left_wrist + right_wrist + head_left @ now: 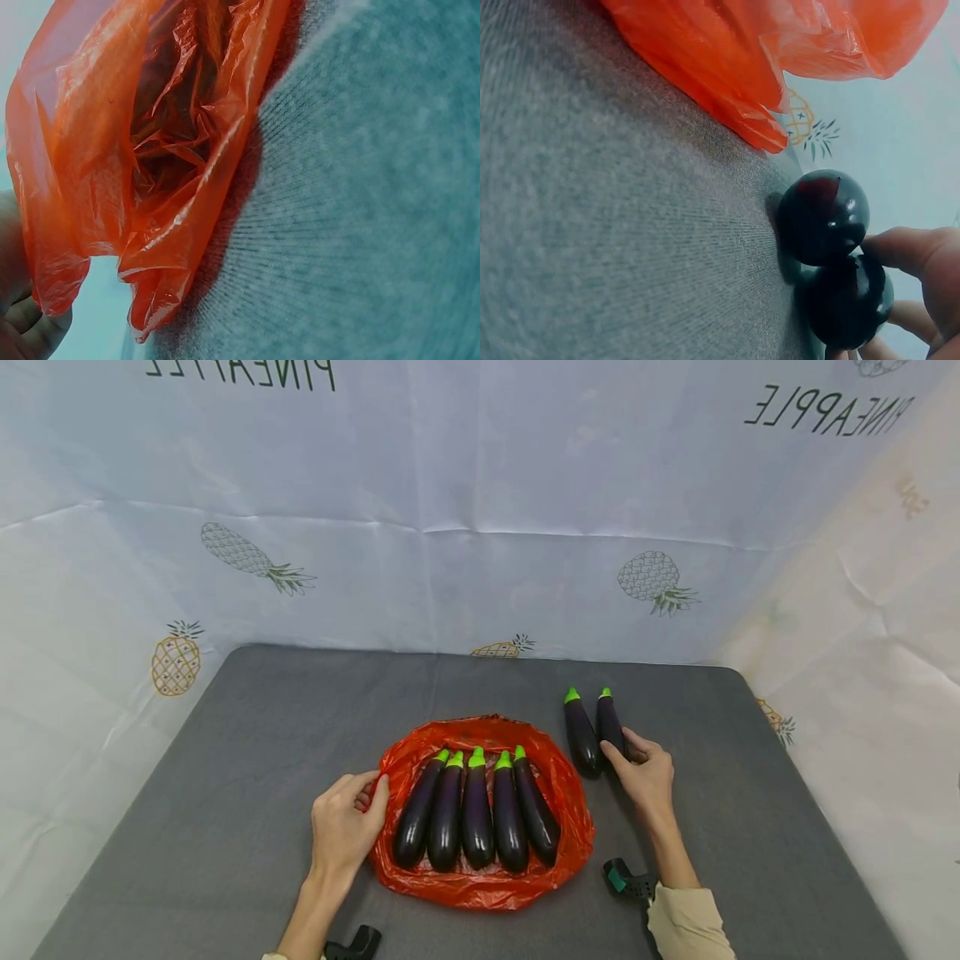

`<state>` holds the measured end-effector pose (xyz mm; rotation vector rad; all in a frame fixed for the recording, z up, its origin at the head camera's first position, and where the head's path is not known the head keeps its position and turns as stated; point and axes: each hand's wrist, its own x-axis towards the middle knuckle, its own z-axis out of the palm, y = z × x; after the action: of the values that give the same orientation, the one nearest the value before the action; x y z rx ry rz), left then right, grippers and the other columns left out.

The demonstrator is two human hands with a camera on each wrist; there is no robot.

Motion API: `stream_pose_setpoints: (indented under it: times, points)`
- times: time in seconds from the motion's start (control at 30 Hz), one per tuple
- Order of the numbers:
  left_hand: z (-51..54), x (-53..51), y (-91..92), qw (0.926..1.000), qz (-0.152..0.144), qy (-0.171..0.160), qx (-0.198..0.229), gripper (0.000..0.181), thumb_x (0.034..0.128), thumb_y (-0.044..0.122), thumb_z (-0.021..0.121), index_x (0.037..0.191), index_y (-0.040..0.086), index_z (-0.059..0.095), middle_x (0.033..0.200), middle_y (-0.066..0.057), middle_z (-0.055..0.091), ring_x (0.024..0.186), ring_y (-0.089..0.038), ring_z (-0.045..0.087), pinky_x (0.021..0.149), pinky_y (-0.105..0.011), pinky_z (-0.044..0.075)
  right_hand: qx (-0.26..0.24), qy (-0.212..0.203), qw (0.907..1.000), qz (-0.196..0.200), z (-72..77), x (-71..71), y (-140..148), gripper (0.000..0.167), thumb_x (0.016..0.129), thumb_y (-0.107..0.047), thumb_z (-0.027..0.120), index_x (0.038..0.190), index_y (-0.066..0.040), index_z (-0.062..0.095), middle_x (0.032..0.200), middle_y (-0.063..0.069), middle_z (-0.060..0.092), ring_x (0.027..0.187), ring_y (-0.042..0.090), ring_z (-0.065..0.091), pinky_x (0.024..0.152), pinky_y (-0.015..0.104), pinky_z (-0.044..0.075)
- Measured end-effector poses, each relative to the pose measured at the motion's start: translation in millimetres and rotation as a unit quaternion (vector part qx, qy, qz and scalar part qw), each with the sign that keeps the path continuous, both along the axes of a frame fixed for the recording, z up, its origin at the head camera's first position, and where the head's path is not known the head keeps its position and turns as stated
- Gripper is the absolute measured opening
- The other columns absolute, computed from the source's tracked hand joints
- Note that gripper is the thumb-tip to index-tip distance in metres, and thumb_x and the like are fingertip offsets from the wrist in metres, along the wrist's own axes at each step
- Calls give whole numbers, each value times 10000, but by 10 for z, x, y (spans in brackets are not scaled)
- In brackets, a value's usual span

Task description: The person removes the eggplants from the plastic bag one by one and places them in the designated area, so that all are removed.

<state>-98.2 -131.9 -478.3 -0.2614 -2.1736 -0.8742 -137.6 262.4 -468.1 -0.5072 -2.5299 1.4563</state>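
Note:
An orange-red plastic bag (pixel 573 835) lies spread on the table with its mouth up, and several dark purple eggplants (pixel 477 814) with green caps lie side by side in it. My left hand (pixel 347 822) pinches the bag's left rim between thumb and fingers. To the right of the bag, two more eggplants lie on the table. My right hand (pixel 647 777) grips the right one (pixel 608 720) near its lower end, thumb on its left side. The left one (pixel 581 737) is beside it; in the right wrist view the rounded ends of both eggplants (pixel 847 300) touch.
A grey cloth-covered table (pixel 225 827) lies under everything. Behind it hangs a pale curtain (pixel 480 585) printed with pineapples. Black straps with devices (pixel 630 881) sit at both wrists.

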Motion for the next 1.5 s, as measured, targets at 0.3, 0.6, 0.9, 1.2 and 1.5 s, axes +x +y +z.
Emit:
stream_pose_setpoints:
  times: [0.3,0.6,0.9,1.2,1.5]
  points:
    - [-6,0,-5,9999,-80,35,102,80,757,-61,786,819,-12,778,628,-72,658,500,-115,586,503,-163,488,112,-86,9998,-101,0,7,-65,595,958,-325,707,1453,-32,557,1429,251,565,1215,392,588,1014,541,488]
    - [4,13,-5,10000,-34,2,45,89,749,-67,793,814,-9,774,623,-72,651,500,-107,580,499,-167,485,23,-109,9999,-21,-3,-12,-83,557,972,-287,685,1457,-45,556,1420,247,562,1231,381,607,1016,497,498]
    - [8,16,-9,10000,-20,-12,40,85,749,-64,798,812,-12,773,619,-72,647,499,-106,577,497,-176,487,39,-129,9999,-34,15,-32,-53,523,976,-264,672,1444,-50,574,1406,231,550,1244,367,610,816,119,407]
    - [17,13,-3,10000,-23,-47,22,77,758,-56,802,818,-15,773,622,-71,646,503,-106,574,502,-180,492,-104,-49,9999,44,27,-33,-45,527,984,-256,661,1457,-47,557,1432,233,525,1258,376,598,732,-18,368]
    - [19,18,0,10000,-20,-74,-10,69,760,-59,798,813,-25,770,617,-70,642,501,-103,570,504,-169,489,-193,57,9998,80,37,-11,-37,535,986,-271,664,1460,-49,554,1454,221,514,1298,365,566,756,-47,359]
